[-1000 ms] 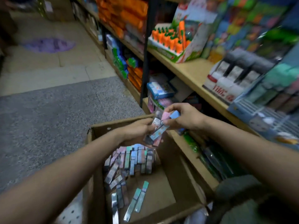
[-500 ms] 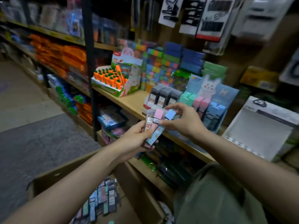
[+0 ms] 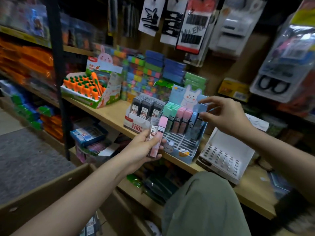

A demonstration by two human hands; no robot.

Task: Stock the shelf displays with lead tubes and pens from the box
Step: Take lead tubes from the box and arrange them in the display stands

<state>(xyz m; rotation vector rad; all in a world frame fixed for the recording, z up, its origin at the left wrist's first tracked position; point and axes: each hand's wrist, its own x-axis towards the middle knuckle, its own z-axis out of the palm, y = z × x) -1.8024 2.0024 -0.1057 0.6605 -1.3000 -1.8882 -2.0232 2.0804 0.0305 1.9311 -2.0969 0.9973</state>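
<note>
Seen from a head camera, facing a shop shelf (image 3: 109, 114). Left hand (image 3: 143, 149) curled round a few lead tubes (image 3: 156, 137), one clear with a white label, one pink, held upright in front of the shelf's front edge. Right hand (image 3: 221, 114) reached to the blue rabbit display (image 3: 184, 133) at the front edge, thumb and forefinger pinching the top of a blue tube (image 3: 202, 110) in the display's right-hand row; other fingers spread loosely. Could not tell whether that tube was fully seated in its slot. Green and pink tubes (image 3: 179, 114) filled the rows to its left; front slots stood bare. Black tubes (image 3: 146, 106) stood in a white tray just beside, to the left. Box (image 3: 34, 196) sat low at lower left, more tubes dimly visible inside.

Judged light, stiff and smooth: slim plastic cases, likely slippery when bunched, brittle leads inside. Best pinched singly near the cap end, lowered straight into a slot.
</note>
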